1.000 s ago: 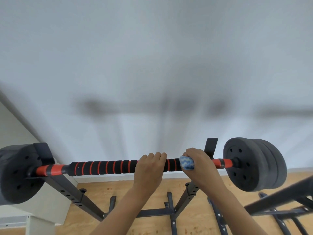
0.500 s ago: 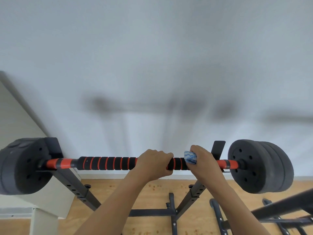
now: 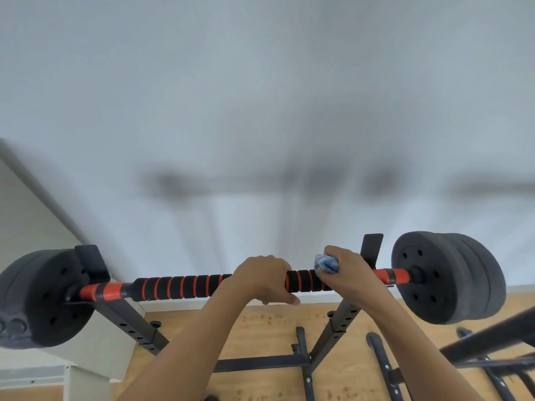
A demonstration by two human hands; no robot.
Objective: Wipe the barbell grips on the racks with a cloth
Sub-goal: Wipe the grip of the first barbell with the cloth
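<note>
My left hand (image 3: pixel 262 277) curls round the barbell grip (image 3: pixel 185 286) resting across the rack (image 3: pixel 341 319). My right hand (image 3: pixel 351 274), just right of it, bunches the blue cloth (image 3: pixel 326 264) against the grip.

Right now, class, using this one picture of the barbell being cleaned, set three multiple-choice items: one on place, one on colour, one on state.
1. Where is the cloth?
A. in the right hand
B. on the floor
C. on a weight plate

2. What colours is the foam grip?
A. blue and white
B. black and red
C. plain grey

3. What is the left hand doing?
A. hanging free
B. pointing at the wall
C. gripping the bar

Answers: 1 A, the right hand presses the cloth on the bar. 2 B, red rings on black foam. 3 C, its fingers curl round the grip.
</note>
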